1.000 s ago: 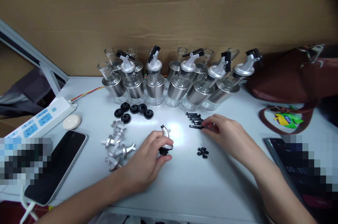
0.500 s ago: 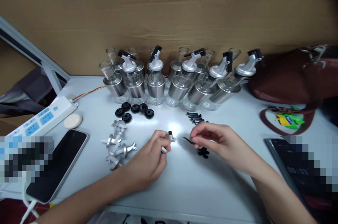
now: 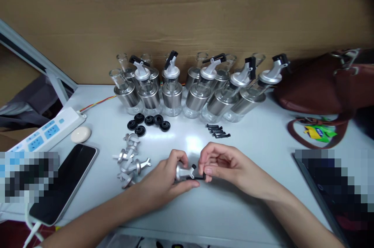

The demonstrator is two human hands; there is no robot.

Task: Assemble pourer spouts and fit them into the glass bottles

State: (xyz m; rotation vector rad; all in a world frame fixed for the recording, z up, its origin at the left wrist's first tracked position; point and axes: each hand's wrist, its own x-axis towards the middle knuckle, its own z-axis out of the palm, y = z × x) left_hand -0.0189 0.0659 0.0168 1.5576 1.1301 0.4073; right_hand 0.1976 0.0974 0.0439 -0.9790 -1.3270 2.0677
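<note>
A silver bottle pourer (image 3: 182, 172) with a small black tip lies sideways in my left hand (image 3: 166, 182), whose fingers and thumb close round its wide base. My right hand (image 3: 230, 164) pinches a black lever (image 3: 200, 177) at the pourer's spout end, just beneath the spout. Whether the lever is attached there I cannot tell. Left of my hands lies a pile of silver pourer bodies (image 3: 138, 166). Several round black stoppers (image 3: 149, 120) lie behind them. Several more black levers (image 3: 217, 131) lie in a row beyond my right hand.
Glass bottles with metal bands (image 3: 172, 98) stand along the cardboard at the back, several topped with pourers. At left are a power strip (image 3: 62, 123), a white oval object (image 3: 81, 134) and a phone (image 3: 64, 183). A brown bag (image 3: 306, 88) and a dark device (image 3: 315, 189) occupy the right.
My right hand has brought the black lever left and down to the pourer. My left hand has turned the pourer sideways, spout toward the right. The small black pieces under my right hand are now hidden.
</note>
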